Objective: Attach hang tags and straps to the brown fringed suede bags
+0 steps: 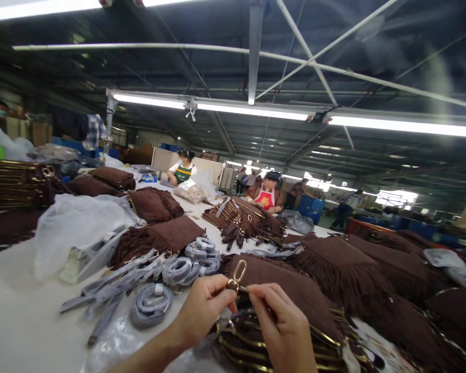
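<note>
My left hand (pixel 207 305) pinches a gold metal clasp (pixel 238 271) with an oval loop that points upward. Close beside it, my right hand (pixel 281 321) has its thumb and forefinger closed on a thin piece at the clasp's right side; what that piece is, I cannot make out. Under both hands lies a stack of brown bags (pixel 295 290) with gold-coloured metal edges. Left of my hands are grey wrapped straps in coils (pixel 151 305), with more straps stretched out behind them.
Fringed brown bags (pixel 341 264) are piled on the right, and others (pixel 166 235) lie left of centre. A white plastic bag (pixel 77 228) rests on the white table (pixel 11 311). Two people (pixel 183 168) sit across the table. Long lamps (pixel 252 110) hang overhead.
</note>
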Tool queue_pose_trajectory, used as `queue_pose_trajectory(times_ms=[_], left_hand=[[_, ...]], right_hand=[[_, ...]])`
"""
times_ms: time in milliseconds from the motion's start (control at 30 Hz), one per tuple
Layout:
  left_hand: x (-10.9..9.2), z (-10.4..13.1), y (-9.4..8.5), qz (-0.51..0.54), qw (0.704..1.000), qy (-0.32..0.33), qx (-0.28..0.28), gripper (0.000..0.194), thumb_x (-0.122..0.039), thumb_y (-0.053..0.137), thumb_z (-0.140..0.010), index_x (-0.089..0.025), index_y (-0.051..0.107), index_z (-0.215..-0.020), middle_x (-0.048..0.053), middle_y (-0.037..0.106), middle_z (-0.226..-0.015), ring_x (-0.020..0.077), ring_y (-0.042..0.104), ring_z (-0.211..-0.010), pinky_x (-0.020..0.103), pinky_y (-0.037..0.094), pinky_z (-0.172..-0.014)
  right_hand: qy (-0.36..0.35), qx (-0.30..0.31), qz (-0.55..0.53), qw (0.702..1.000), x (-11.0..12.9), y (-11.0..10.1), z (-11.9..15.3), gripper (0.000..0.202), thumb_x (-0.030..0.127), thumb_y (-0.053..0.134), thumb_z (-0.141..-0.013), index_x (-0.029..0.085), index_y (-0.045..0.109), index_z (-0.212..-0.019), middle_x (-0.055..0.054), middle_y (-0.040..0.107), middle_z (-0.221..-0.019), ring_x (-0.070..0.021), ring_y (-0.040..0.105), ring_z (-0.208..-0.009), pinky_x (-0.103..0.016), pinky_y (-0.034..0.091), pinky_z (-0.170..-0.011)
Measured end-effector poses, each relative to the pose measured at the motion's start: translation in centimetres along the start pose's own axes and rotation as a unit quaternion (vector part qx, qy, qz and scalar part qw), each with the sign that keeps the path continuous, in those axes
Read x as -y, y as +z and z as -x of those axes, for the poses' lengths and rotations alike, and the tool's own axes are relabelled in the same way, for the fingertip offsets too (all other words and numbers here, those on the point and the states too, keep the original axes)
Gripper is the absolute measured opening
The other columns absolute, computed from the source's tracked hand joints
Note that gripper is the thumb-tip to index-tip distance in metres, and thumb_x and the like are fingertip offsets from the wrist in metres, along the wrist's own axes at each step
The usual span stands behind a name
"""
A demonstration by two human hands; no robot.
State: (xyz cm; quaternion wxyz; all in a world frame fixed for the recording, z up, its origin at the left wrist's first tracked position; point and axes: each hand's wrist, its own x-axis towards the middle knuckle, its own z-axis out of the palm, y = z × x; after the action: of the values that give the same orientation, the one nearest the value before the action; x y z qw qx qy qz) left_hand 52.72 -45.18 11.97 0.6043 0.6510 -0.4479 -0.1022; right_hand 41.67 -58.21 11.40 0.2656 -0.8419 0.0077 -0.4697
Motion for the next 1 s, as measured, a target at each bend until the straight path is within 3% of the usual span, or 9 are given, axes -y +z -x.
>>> queue_pose_trajectory(times_ms=[100, 233, 467, 533, 633, 700, 800, 900, 1000], left_hand=[[-0.4, 0.0, 0.4, -0.097, 0.994, 0.032, -0.039, 0.024, -0.023, 0.052, -0.082, -0.016, 0.061, -0.061, -0.001, 0.060, -0.062, 0.0135, 0.053, -0.064, 0.024, 0.032, -0.062], [0.1, -0.1, 0.9, -0.187, 0.978, 0.058, -0.069, 0.023, -0.023, 0.052, -0.083, -0.018, 0.057, -0.061, 0.001, 0.061, -0.064, 0.0161, 0.054, -0.067, 0.026, 0.031, -0.062], [1.3, 0.0, 1.7, -0.226, 0.967, 0.096, -0.070, 0.017, -0.020, 0.053, -0.083, -0.020, 0.064, -0.070, 0.004, 0.067, -0.071, 0.0202, 0.056, -0.070, 0.029, 0.033, -0.064], [1.4, 0.2, 2.0, -0.209, 0.969, 0.122, -0.059, 0.018, -0.020, 0.052, -0.084, -0.021, 0.069, -0.079, 0.006, 0.069, -0.077, 0.0215, 0.057, -0.073, 0.030, 0.036, -0.067], [1.0, 0.5, 2.7, -0.145, 0.980, 0.132, -0.020, 0.022, -0.020, 0.049, -0.087, -0.021, 0.071, -0.090, 0.006, 0.070, -0.087, 0.0218, 0.059, -0.081, 0.030, 0.039, -0.073], [0.5, 0.8, 3.2, -0.073, 0.991, 0.113, 0.019, 0.024, -0.016, 0.049, -0.085, -0.021, 0.071, -0.094, 0.005, 0.070, -0.093, 0.0204, 0.059, -0.087, 0.028, 0.041, -0.078], [0.0, 1.4, 4.0, 0.045, 0.993, 0.054, 0.090, 0.027, -0.012, 0.048, -0.081, -0.018, 0.072, -0.091, 0.003, 0.068, -0.090, 0.0181, 0.059, -0.086, 0.025, 0.042, -0.077], [0.4, 1.9, 4.9, 0.120, 0.980, -0.015, 0.159, 0.028, -0.016, 0.044, -0.082, -0.015, 0.072, -0.081, 0.001, 0.065, -0.076, 0.0164, 0.056, -0.075, 0.023, 0.040, -0.067], [1.6, 2.1, 6.2, 0.143, 0.976, -0.053, 0.156, 0.028, -0.025, 0.048, -0.084, -0.013, 0.072, -0.077, 0.002, 0.065, -0.073, 0.0150, 0.054, -0.071, 0.022, 0.038, -0.063]], right_hand=[[-0.022, -0.005, 0.029, 0.999, 0.7, 0.2, 0.5, 0.014, 0.025, 0.055, -0.091, 0.024, 0.069, -0.090, -0.002, 0.068, -0.080, -0.0160, 0.065, -0.071, -0.021, 0.048, -0.066], [0.008, -0.022, 0.036, 0.999, 1.5, 0.5, 0.5, 0.020, 0.030, 0.054, -0.092, 0.025, 0.069, -0.080, -0.003, 0.066, -0.074, -0.0181, 0.063, -0.066, -0.025, 0.046, -0.063], [0.058, 0.028, 0.016, 0.998, 0.8, 0.0, 0.7, 0.012, 0.029, 0.058, -0.088, 0.025, 0.068, -0.082, -0.004, 0.068, -0.077, -0.0188, 0.064, -0.068, -0.026, 0.047, -0.065], [0.135, 0.029, -0.039, 0.990, 0.4, 0.1, 0.7, 0.010, 0.033, 0.063, -0.084, 0.024, 0.064, -0.088, -0.002, 0.068, -0.072, -0.0186, 0.063, -0.064, -0.026, 0.047, -0.062], [0.245, 0.019, -0.185, 0.951, -0.3, 0.4, 1.0, 0.043, 0.038, 0.068, -0.078, 0.023, 0.053, -0.116, 0.004, 0.063, -0.062, -0.0181, 0.059, -0.059, -0.027, 0.048, -0.059], [0.279, 0.021, -0.253, 0.926, -0.8, 0.6, 1.6, 0.061, 0.039, 0.072, -0.073, 0.021, 0.049, -0.126, 0.005, 0.059, -0.061, -0.0172, 0.056, -0.058, -0.027, 0.047, -0.058], [0.294, 0.001, -0.272, 0.916, -1.5, 0.6, 3.2, 0.056, 0.039, 0.076, -0.070, 0.019, 0.057, -0.119, 0.006, 0.056, -0.059, -0.0151, 0.053, -0.055, -0.026, 0.044, -0.054], [0.312, -0.030, -0.264, 0.912, -1.9, 0.1, 5.0, 0.047, 0.038, 0.076, -0.070, 0.020, 0.060, -0.110, 0.006, 0.055, -0.056, -0.0148, 0.053, -0.053, -0.025, 0.044, -0.052], [0.333, -0.041, -0.263, 0.905, -2.0, -0.8, 6.2, 0.037, 0.038, 0.077, -0.070, 0.020, 0.061, -0.097, 0.005, 0.058, -0.056, -0.0151, 0.055, -0.053, -0.025, 0.044, -0.052]])
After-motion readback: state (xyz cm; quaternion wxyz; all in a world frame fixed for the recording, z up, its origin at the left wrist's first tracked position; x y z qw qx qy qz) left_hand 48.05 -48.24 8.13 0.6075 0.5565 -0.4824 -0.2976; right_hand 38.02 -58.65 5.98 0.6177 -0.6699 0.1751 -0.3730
